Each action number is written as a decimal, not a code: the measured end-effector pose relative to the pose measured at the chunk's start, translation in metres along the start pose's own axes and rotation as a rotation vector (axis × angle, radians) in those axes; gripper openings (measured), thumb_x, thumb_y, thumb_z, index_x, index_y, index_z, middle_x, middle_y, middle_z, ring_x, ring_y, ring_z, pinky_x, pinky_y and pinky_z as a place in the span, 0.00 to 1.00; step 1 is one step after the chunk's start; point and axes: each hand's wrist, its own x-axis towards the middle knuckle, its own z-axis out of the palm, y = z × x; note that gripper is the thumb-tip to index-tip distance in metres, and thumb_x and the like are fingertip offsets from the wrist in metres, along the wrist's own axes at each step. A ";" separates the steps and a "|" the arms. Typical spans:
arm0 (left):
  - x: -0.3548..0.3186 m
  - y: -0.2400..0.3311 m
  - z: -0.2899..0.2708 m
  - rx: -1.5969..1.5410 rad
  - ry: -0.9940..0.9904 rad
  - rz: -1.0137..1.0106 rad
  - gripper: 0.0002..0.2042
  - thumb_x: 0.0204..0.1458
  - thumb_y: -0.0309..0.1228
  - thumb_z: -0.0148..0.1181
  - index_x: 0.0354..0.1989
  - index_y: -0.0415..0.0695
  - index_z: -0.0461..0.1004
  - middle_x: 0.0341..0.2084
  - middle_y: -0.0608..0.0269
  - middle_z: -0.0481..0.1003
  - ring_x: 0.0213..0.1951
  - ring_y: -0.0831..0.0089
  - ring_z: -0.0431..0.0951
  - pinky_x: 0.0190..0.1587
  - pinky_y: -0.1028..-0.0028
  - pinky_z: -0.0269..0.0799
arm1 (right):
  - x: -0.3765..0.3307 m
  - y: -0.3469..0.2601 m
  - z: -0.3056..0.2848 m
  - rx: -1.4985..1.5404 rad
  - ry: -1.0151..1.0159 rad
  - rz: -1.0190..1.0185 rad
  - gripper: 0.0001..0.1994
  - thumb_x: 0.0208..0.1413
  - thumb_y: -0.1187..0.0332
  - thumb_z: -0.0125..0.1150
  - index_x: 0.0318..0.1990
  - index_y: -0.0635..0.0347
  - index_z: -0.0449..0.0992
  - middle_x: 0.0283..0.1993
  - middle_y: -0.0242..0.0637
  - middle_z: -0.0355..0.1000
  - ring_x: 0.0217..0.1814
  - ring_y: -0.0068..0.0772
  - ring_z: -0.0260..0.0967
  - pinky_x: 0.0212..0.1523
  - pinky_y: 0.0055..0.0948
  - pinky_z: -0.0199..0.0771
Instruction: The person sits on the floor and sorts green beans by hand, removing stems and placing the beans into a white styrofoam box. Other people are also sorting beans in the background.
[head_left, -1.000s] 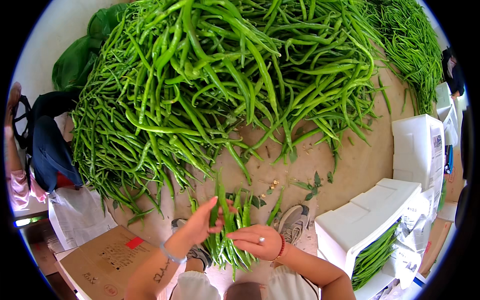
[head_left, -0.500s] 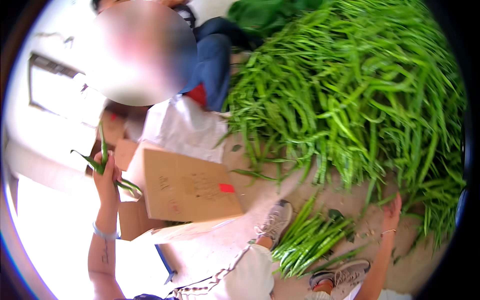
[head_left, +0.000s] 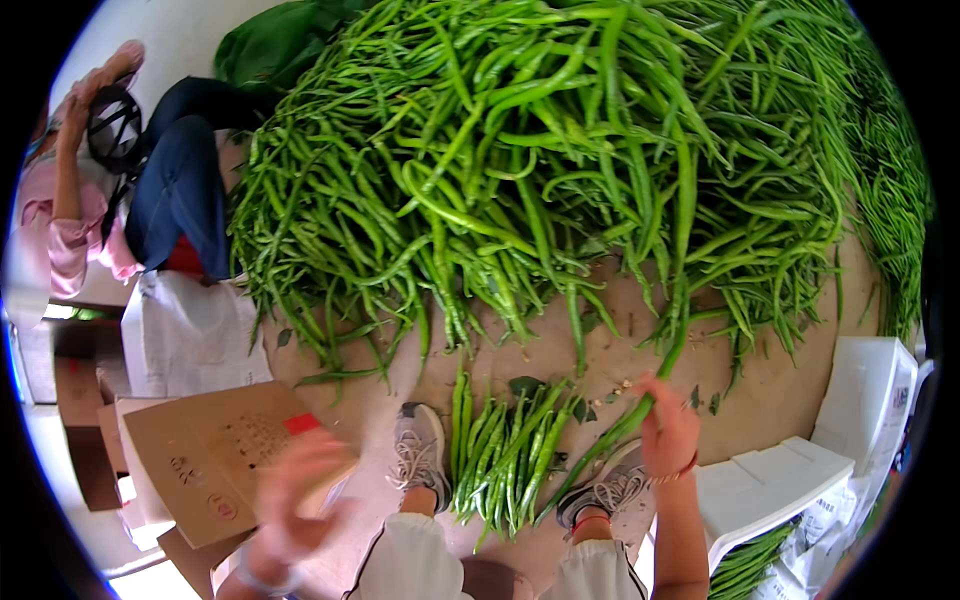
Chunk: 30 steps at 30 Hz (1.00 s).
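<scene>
A large heap of long green chili peppers (head_left: 540,170) covers the floor in front of me. Between my shoes lies a smaller row of peppers (head_left: 505,460), laid side by side. At the near edge of the heap, above my right shoe, my right hand (head_left: 668,425) is closed on a long green chili pepper (head_left: 612,438). Motion blurs my left hand (head_left: 300,490), beside the cardboard box; its thumb and fingers look apart, and no pepper shows in it.
The cardboard box (head_left: 215,455) stands at left with a raised flap. A white sack (head_left: 190,325) lies behind it, near a seated person (head_left: 180,190). On the right are a white foam box (head_left: 770,490) and more peppers (head_left: 750,562). My shoes (head_left: 418,450) flank the small row.
My view has swung to the right. The peppers my left hand held up are gone from it, and that hand is now lower, by the box. My right hand now grips a pepper.
</scene>
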 end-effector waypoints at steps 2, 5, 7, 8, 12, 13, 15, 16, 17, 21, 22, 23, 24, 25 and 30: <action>0.042 0.010 0.070 -0.419 -0.328 -0.046 0.33 0.37 0.30 0.64 0.53 0.40 0.55 0.53 0.51 0.57 0.57 0.55 0.54 0.56 0.59 0.50 | -0.002 -0.030 -0.007 0.115 -0.128 -0.037 0.18 0.40 0.81 0.50 0.41 0.54 0.70 0.29 0.35 0.71 0.28 0.39 0.68 0.26 0.28 0.68; 0.090 0.014 0.142 -0.296 -0.495 0.233 0.33 0.40 0.31 0.61 0.55 0.39 0.52 0.53 0.50 0.56 0.58 0.56 0.51 0.57 0.60 0.49 | -0.004 -0.056 -0.010 0.281 -0.371 -0.087 0.21 0.35 0.79 0.55 0.42 0.52 0.70 0.31 0.36 0.70 0.28 0.36 0.67 0.28 0.28 0.68; 0.095 -0.005 0.164 -0.567 -0.565 0.202 0.28 0.43 0.30 0.58 0.53 0.38 0.54 0.44 0.53 0.65 0.47 0.62 0.63 0.47 0.66 0.60 | 0.007 -0.067 0.010 0.426 -0.266 -0.124 0.19 0.38 0.78 0.54 0.43 0.54 0.69 0.30 0.37 0.69 0.27 0.34 0.66 0.29 0.24 0.67; 0.094 -0.017 0.174 -0.707 -0.596 0.180 0.26 0.45 0.30 0.57 0.52 0.38 0.55 0.39 0.55 0.69 0.41 0.65 0.70 0.42 0.69 0.66 | 0.014 -0.066 0.021 0.499 -0.218 -0.139 0.19 0.40 0.78 0.54 0.43 0.55 0.69 0.30 0.38 0.68 0.27 0.33 0.66 0.30 0.22 0.67; 0.091 -0.052 0.178 -1.482 -0.380 -0.892 0.14 0.55 0.39 0.42 0.37 0.39 0.65 0.18 0.69 0.60 0.19 0.83 0.57 0.21 0.82 0.53 | 0.047 0.017 0.101 0.773 -0.022 0.556 0.15 0.47 0.71 0.54 0.44 0.64 0.65 0.36 0.42 0.66 0.32 0.31 0.67 0.34 0.28 0.67; 0.093 -0.058 0.177 -1.572 -0.355 -0.908 0.14 0.55 0.39 0.42 0.37 0.39 0.65 0.19 0.69 0.61 0.19 0.83 0.58 0.21 0.82 0.54 | 0.053 0.039 0.119 0.517 -0.127 0.541 0.16 0.47 0.67 0.54 0.43 0.65 0.65 0.38 0.44 0.65 0.33 0.35 0.67 0.36 0.31 0.68; 0.097 -0.067 0.179 -1.765 -0.309 -0.940 0.14 0.55 0.39 0.42 0.35 0.39 0.65 0.19 0.69 0.61 0.21 0.83 0.59 0.23 0.83 0.55 | 0.058 0.065 0.155 0.097 -0.253 0.469 0.16 0.47 0.63 0.53 0.40 0.65 0.65 0.39 0.46 0.66 0.33 0.41 0.67 0.35 0.34 0.67; 0.098 -0.070 0.182 -1.725 -0.287 -0.914 0.14 0.54 0.37 0.43 0.41 0.39 0.65 0.26 0.67 0.66 0.23 0.82 0.61 0.25 0.83 0.57 | 0.060 0.071 0.169 -0.068 -0.280 0.412 0.15 0.48 0.62 0.52 0.39 0.65 0.65 0.38 0.47 0.66 0.32 0.43 0.67 0.33 0.35 0.67; 0.098 -0.069 0.181 -1.671 -0.285 -0.907 0.14 0.54 0.36 0.44 0.43 0.39 0.64 0.30 0.65 0.67 0.24 0.81 0.61 0.26 0.82 0.58 | 0.058 0.080 0.175 -0.235 -0.302 0.354 0.15 0.49 0.61 0.51 0.37 0.65 0.65 0.37 0.47 0.67 0.30 0.46 0.67 0.32 0.36 0.67; 0.102 -0.072 0.163 -1.530 -0.198 -0.853 0.18 0.50 0.31 0.51 0.50 0.41 0.61 0.45 0.58 0.65 0.29 0.80 0.67 0.31 0.81 0.65 | 0.059 0.064 0.144 -0.205 -0.558 0.550 0.17 0.49 0.57 0.48 0.36 0.64 0.64 0.33 0.50 0.68 0.34 0.53 0.65 0.35 0.42 0.65; 0.098 -0.075 0.158 -1.496 -0.159 -0.839 0.18 0.50 0.31 0.51 0.50 0.40 0.62 0.45 0.57 0.65 0.28 0.80 0.67 0.30 0.81 0.65 | 0.057 0.050 0.120 -0.218 -0.647 0.636 0.17 0.49 0.56 0.48 0.38 0.62 0.64 0.35 0.51 0.69 0.38 0.53 0.65 0.38 0.42 0.66; 0.094 -0.077 0.156 -1.463 -0.126 -0.817 0.18 0.50 0.30 0.51 0.50 0.40 0.62 0.45 0.57 0.65 0.27 0.80 0.67 0.28 0.81 0.65 | 0.046 0.044 0.098 -0.153 -0.711 0.664 0.16 0.50 0.58 0.48 0.38 0.61 0.64 0.33 0.48 0.69 0.35 0.49 0.66 0.35 0.40 0.66; 0.092 -0.080 0.154 -1.417 -0.141 -0.783 0.19 0.49 0.29 0.51 0.50 0.39 0.60 0.46 0.55 0.64 0.26 0.80 0.67 0.25 0.81 0.63 | 0.032 0.043 0.076 -0.089 -0.760 0.692 0.14 0.51 0.60 0.47 0.38 0.61 0.64 0.32 0.45 0.70 0.32 0.45 0.68 0.33 0.37 0.67; 0.089 -0.087 0.157 -1.448 -0.210 -0.814 0.20 0.49 0.29 0.51 0.51 0.38 0.60 0.46 0.55 0.64 0.26 0.79 0.67 0.24 0.81 0.63 | 0.009 0.047 0.058 0.179 -0.723 0.708 0.13 0.52 0.62 0.46 0.39 0.61 0.64 0.30 0.40 0.70 0.29 0.37 0.67 0.30 0.33 0.66; 0.091 -0.060 0.185 -1.530 -0.362 -0.959 0.22 0.53 0.37 0.47 0.53 0.38 0.56 0.43 0.53 0.67 0.31 0.75 0.70 0.28 0.78 0.66 | -0.018 -0.010 0.024 1.054 -0.796 0.772 0.13 0.55 0.63 0.44 0.44 0.60 0.62 0.25 0.28 0.66 0.26 0.16 0.62 0.27 0.18 0.62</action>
